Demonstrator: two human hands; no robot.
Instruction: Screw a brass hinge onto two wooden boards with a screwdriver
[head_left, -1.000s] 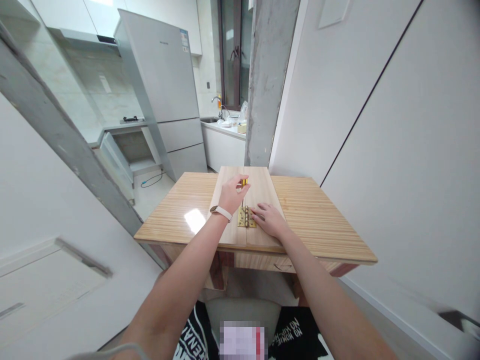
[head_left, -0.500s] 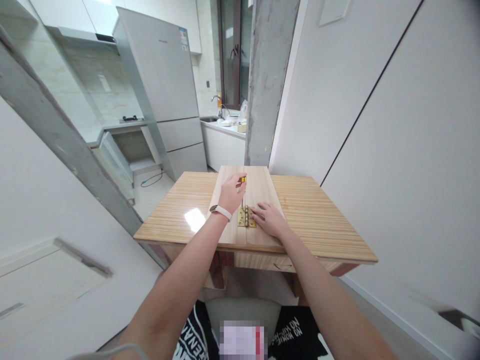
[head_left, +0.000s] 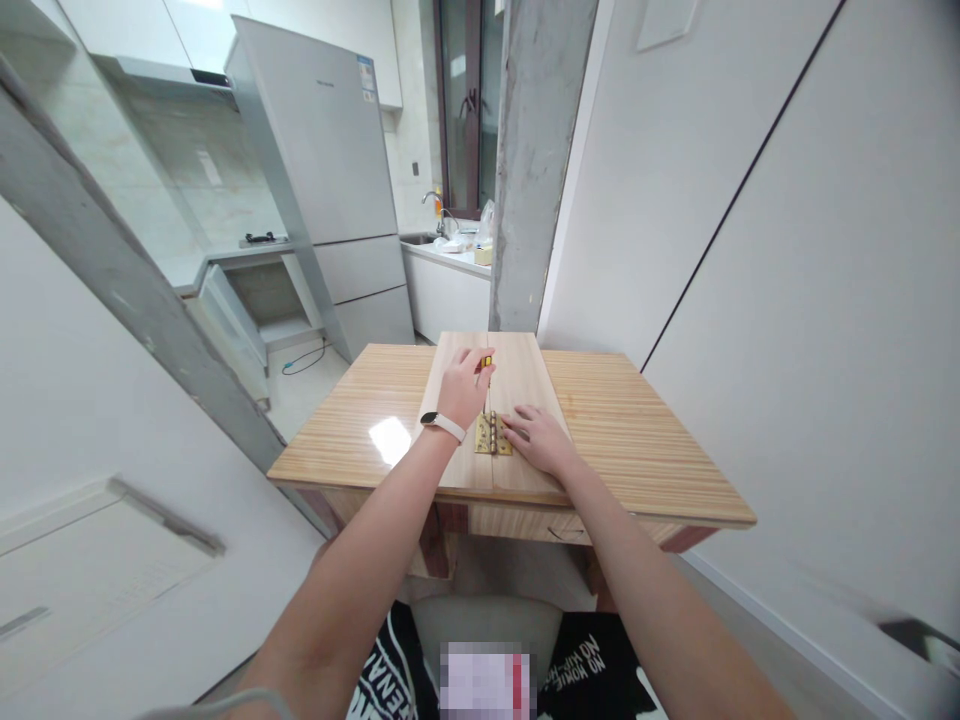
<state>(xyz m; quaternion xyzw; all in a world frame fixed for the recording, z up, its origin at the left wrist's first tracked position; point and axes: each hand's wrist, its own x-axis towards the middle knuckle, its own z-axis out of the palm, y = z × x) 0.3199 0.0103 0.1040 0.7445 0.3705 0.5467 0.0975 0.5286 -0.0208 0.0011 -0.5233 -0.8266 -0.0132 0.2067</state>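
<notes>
Two pale wooden boards (head_left: 525, 378) lie side by side on a striped wooden table (head_left: 637, 440). A brass hinge (head_left: 493, 437) sits across their seam. My left hand (head_left: 463, 385), with a white band at the wrist, is closed around a screwdriver with a yellow and black handle (head_left: 487, 361); its thin shaft points down at the hinge. My right hand (head_left: 538, 437) lies flat on the right board, fingers stretched out, fingertips touching the hinge's right leaf.
A concrete pillar (head_left: 536, 160) rises just behind the table. A grey fridge (head_left: 330, 170) and a kitchen counter with a sink (head_left: 450, 250) stand further back left. White wall panels (head_left: 787, 250) close the right side. Near the table's front edge lies a small dark item (head_left: 559, 535).
My left hand has turned slightly on the screwdriver handle, whose yellow tip shifted a little. The right hand and the hinge have stayed in place.
</notes>
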